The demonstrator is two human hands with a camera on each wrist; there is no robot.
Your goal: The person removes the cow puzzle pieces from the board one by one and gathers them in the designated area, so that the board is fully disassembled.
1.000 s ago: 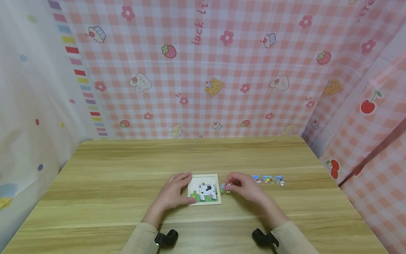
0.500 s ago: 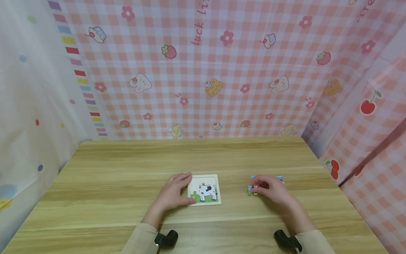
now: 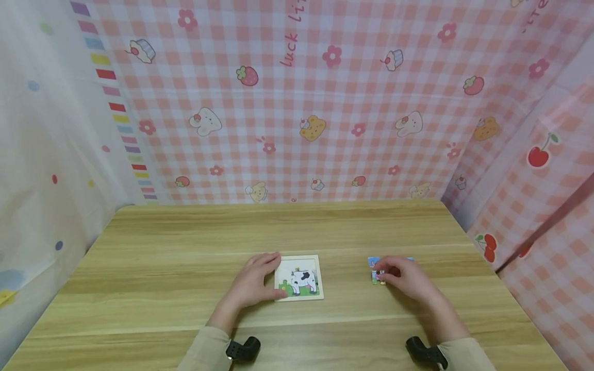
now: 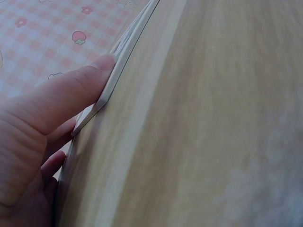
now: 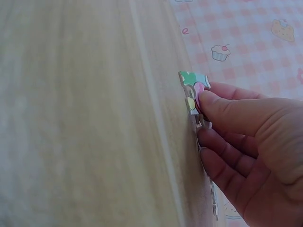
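A square puzzle board [image 3: 299,277] with a pale wooden rim lies mid-table, showing a black-and-white cow on green. My left hand [image 3: 255,279] holds its left side, the thumb at the lower left corner and the fingers at the upper left. In the left wrist view the thumb [image 4: 80,90] lies on the board's edge. To the right, my right hand [image 3: 406,277] pinches a small puzzle piece [image 3: 375,277] between thumb and fingers. Green, pink and yellow show on this piece [image 5: 190,97] in the right wrist view, where it is just above the table.
Other puzzle pieces [image 3: 373,261] with blue tops lie behind the right hand, mostly hidden by it. The wooden table [image 3: 195,242] reaches back to a pink checked cloth [image 3: 343,165]. More cloth hangs at both sides.
My right hand has carried the puzzle piece from beside the board's right edge rightward to the other pieces, now covering most of them. The left hand and the board have stayed put.
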